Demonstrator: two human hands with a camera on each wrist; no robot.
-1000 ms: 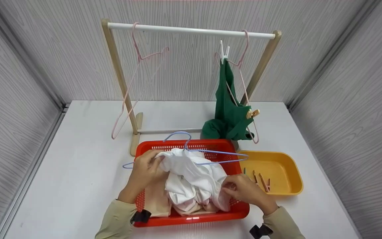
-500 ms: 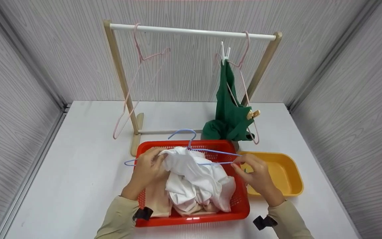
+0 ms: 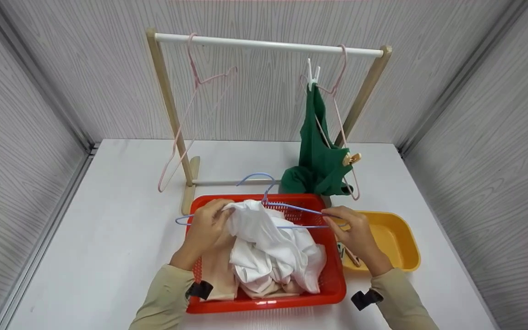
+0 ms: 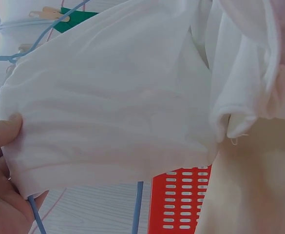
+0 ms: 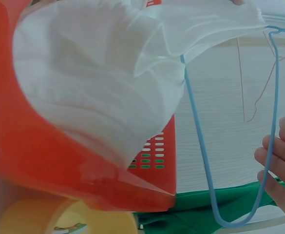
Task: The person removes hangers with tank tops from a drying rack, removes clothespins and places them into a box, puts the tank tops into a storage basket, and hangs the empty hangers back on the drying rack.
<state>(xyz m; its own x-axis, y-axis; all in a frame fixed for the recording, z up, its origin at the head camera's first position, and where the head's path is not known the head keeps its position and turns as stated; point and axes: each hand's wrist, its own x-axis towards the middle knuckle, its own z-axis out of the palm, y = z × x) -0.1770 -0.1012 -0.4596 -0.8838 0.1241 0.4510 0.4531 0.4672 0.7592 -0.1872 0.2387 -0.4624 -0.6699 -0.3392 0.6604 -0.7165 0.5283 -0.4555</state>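
A blue clothes hanger [image 3: 298, 208] sits above the red basket [image 3: 264, 304], hook toward the rack. Part of a white garment [image 3: 255, 229] is drawn over the hanger's left side; the rest lies bunched in the basket. My left hand [image 3: 205, 231] pinches the garment's edge near the hanger's left end, thumb on the cloth in the left wrist view [image 4: 8, 130]. At the bare right end, my right hand [image 3: 354, 233] holds the hanger wire by the fingertips. The right wrist view shows those fingers [image 5: 278, 158] at the wire loop [image 5: 200, 146].
Behind stands a rack with a white rail [image 3: 264, 43]. A bare pink hanger [image 3: 194, 68] hangs at left. At right, a green garment [image 3: 314, 133] is clipped to another pink hanger. A yellow bin [image 3: 397, 240] with clothespins stands beside the basket. Beige cloth [image 3: 218, 279] lies in the basket.
My right hand has left the garment's lower right part and moved up to the hanger's right end. The hanger has risen slightly in view, with my left hand still on the cloth.
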